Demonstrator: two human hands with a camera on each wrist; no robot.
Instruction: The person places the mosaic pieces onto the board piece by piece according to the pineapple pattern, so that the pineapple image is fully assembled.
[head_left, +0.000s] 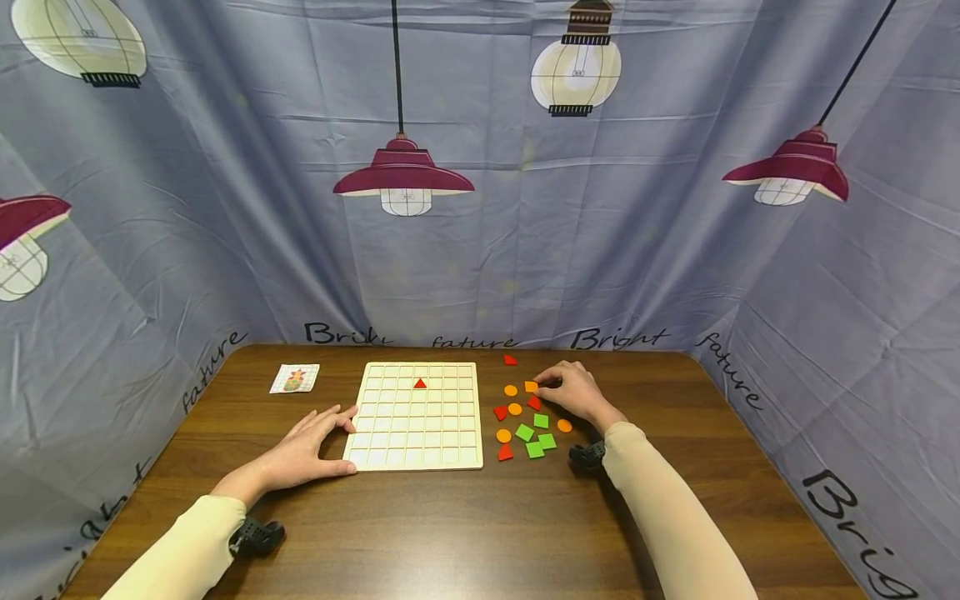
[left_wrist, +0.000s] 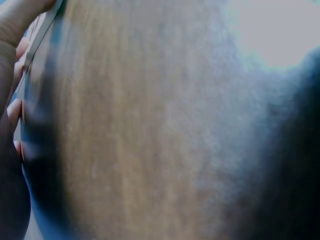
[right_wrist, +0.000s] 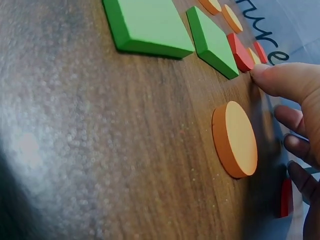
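Observation:
My left hand lies at the left edge of a cream grid board, thumb by its near corner and fingers spread along its side. One red triangle sits in an upper cell of the board. To the board's right, my right hand reaches over loose pieces, thumb and index fingertips right at an orange square-looking piece. Whether they pinch it I cannot tell. In the right wrist view the thumb overlaps a red piece, and its other fingers are bent.
Near the right hand lie several green squares, orange discs and red pieces. A card with a coloured grid picture lies at the back left of the wooden table. A printed curtain surrounds the back and sides.

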